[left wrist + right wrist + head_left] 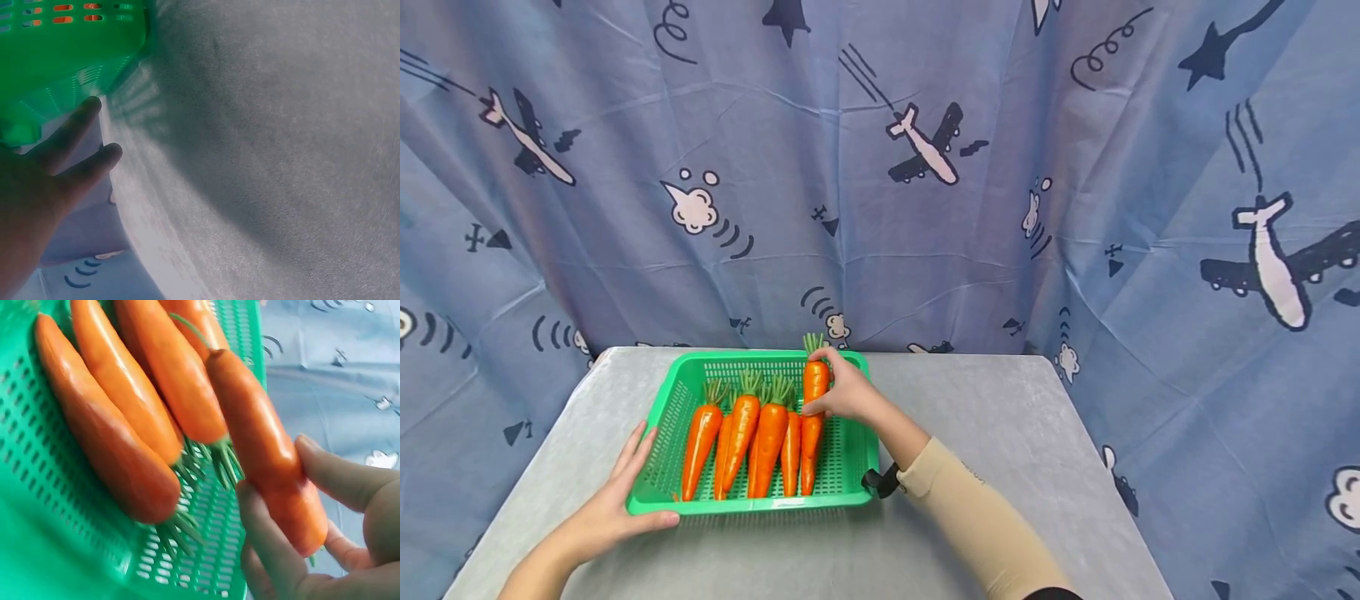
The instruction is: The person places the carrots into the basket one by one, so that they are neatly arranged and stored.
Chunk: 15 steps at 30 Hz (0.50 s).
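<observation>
Several orange carrots [772,437] with green stem tops lie side by side in a green plastic basket [752,505]. At the basket's right end, my right hand [842,392] pinches one carrot [816,382] between thumb and fingers. In the right wrist view this held carrot [259,434] is raised above the others, its thin tip close to a neighbouring carrot [181,381]. My left hand [606,512] rests at the basket's front left corner, fingers straight along the outer left side, thumb on the front rim. The left wrist view shows its straight fingers [87,165] beside the basket wall.
The basket stands on a grey-white table [1000,450], near its back edge. A blue curtain [820,167] printed with planes and stars hangs behind and around the table. A black strap [882,481] sits at the right wrist, by the basket's right rim.
</observation>
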Available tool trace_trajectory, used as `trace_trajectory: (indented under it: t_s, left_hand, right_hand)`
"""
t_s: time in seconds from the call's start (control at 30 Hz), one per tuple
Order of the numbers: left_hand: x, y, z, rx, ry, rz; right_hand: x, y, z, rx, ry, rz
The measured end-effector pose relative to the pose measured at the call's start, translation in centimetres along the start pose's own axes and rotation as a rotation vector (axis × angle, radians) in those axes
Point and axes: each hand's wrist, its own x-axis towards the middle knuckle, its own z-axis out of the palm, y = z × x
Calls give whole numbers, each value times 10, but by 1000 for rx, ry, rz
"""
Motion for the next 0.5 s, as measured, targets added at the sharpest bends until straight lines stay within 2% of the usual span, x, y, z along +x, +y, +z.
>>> trace_trajectory:
  t_s: [0.2,0.4,0.5]
  left_hand:
    - [0,-1,0,-2,1,11]
    - [0,-1,1,-8,-2,11]
    - [0,-1,1,-14,-1,13]
  right_hand:
    - [3,-1,18,-122,-28,48]
    - [5,1,26,-150,-77,104]
    - [5,2,29,-122,-102,143]
